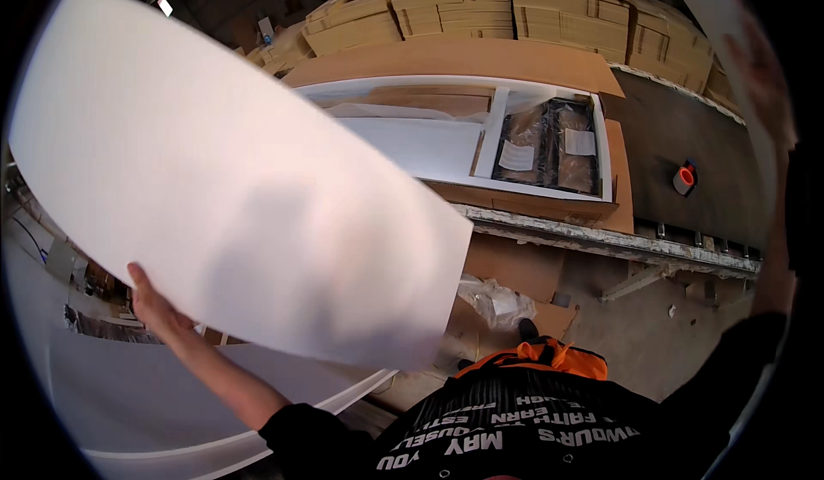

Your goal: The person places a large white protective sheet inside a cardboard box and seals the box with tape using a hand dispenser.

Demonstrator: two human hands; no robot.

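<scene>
A large white panel (249, 171) fills the left and middle of the view, tilted in the air. My left hand (161, 310) is closed on its lower left edge, thumb on the near face and the other fingers partly hidden. At the far right rim my raised right hand (766, 85) rests against a second pale panel (705, 4), apparently gripping it; its fingers are dim and blurred. Beyond the white panel lies an open cardboard carton (620, 175) with a white frame (487, 137) inside. Two plastic-wrapped packs (547, 145) with white labels fill the frame's right end.
The carton lies on a long worktable with a worn edge (549, 233). On its dark surface stands an orange tape roll (684, 180). Stacked flat cartons (562, 12) line the back. Crumpled clear plastic (498, 301) and cardboard lie on the floor below, near my feet.
</scene>
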